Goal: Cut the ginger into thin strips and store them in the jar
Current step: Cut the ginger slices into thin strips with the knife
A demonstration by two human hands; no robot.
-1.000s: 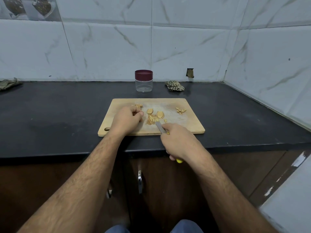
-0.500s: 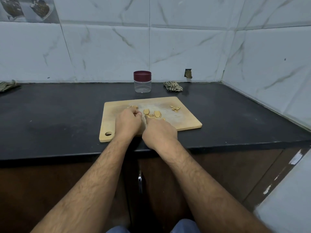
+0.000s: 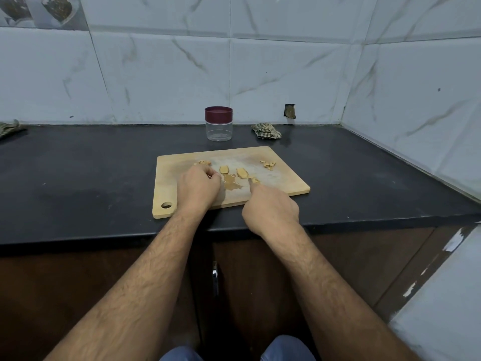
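Head view: the left hand point(image 3: 198, 187) rests on the cutting board point(image 3: 286, 183) with its fingers curled down, apparently pinching a small piece of ginger at the tips, though what lies under them is hidden; the right hand point(image 3: 270, 209) is closed round a knife point(image 3: 251, 181), of which only a short stretch of blade shows beyond the knuckles, the tip lying among the ginger slices point(image 3: 240, 173). Between the 2 sets of fingertips lie 2 flat slices and a smear of thin shreds; a small heap of trimmings point(image 3: 268, 164) sits beyond and to the right of the right fingers, and a few scraps lie just past the left fingertips.

The step in hand looks like the cutting of slices into strips; nothing is in the jar point(image 3: 218, 123), which stands beyond both hands, past the board's far edge, with its maroon lid on. The next move probably calls for steadying 1 slice under the left fingertips and drawing the blade through it close beside them; the knuckles want to stay ahead of the edge.

Edges and room: the board's near edge lies under both wrists, close to the lip of the counter point(image 3: 78, 178); dark counter runs wide to the left of the left fingers and to the right of the right fingers; a crumpled cloth point(image 3: 266, 130) sits beyond the right fingers, beside the jar, near the wall.
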